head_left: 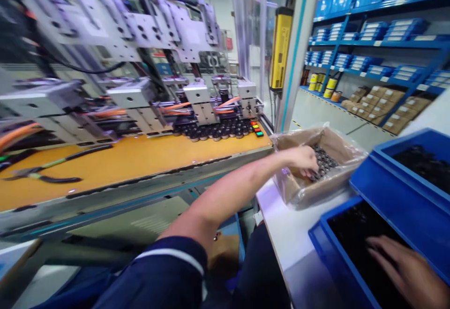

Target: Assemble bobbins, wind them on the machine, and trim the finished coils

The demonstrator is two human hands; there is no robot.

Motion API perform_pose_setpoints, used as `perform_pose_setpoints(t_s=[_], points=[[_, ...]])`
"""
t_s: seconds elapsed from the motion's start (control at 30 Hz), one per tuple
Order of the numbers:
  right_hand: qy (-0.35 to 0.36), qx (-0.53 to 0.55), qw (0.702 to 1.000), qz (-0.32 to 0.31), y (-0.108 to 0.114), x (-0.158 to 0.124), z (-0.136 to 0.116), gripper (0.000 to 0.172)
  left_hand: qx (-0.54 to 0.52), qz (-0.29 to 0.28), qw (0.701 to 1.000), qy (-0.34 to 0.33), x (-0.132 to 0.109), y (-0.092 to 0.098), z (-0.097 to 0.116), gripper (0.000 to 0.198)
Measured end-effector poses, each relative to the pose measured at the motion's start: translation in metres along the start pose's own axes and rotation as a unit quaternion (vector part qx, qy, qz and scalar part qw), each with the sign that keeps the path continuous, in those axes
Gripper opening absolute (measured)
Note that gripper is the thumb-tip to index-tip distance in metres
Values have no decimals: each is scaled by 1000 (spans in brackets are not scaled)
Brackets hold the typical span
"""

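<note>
My left hand reaches across into a cardboard box lined with clear plastic. Its fingers curl down among the small dark round parts that fill the box; what they hold is hidden. My right hand lies at the lower right inside a blue bin, fingers stretched out over its dark contents. A second blue bin with dark parts stands just behind the first.
A machine with grey metal heads and orange cables stands over a yellow worktop. Rows of dark round parts sit under the heads. Pliers lie at the left. Blue shelving with bins and cartons is at the right.
</note>
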State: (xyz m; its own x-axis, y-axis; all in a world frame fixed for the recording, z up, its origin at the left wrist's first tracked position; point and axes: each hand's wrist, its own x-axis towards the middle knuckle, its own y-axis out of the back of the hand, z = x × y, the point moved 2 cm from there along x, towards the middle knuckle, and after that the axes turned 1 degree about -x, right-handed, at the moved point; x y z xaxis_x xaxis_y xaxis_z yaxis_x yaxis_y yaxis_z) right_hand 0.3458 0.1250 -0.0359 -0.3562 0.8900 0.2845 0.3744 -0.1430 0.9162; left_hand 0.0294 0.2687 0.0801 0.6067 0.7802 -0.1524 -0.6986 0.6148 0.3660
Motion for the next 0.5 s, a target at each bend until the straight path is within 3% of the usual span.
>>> perform_pose_setpoints(t_s=[0.07,0.17,0.27,0.37,0.5], points=[[10,-6,1000,-5,4,4,-12,27,-58,34,997,-32,-14,-4,-10,16],[35,-3,999,20,14,12,-30,26,-146,81,981,-99,-67,-18,-36,20],[50,-2,993,103,32,22,-55,20,-301,124,928,-179,-129,-43,-61,36],[68,0,982,178,50,34,-98,10,-324,143,913,-204,-172,-68,-68,50],[171,67,964,192,56,45,-177,7,-298,171,913,-221,-200,-86,-62,33]])
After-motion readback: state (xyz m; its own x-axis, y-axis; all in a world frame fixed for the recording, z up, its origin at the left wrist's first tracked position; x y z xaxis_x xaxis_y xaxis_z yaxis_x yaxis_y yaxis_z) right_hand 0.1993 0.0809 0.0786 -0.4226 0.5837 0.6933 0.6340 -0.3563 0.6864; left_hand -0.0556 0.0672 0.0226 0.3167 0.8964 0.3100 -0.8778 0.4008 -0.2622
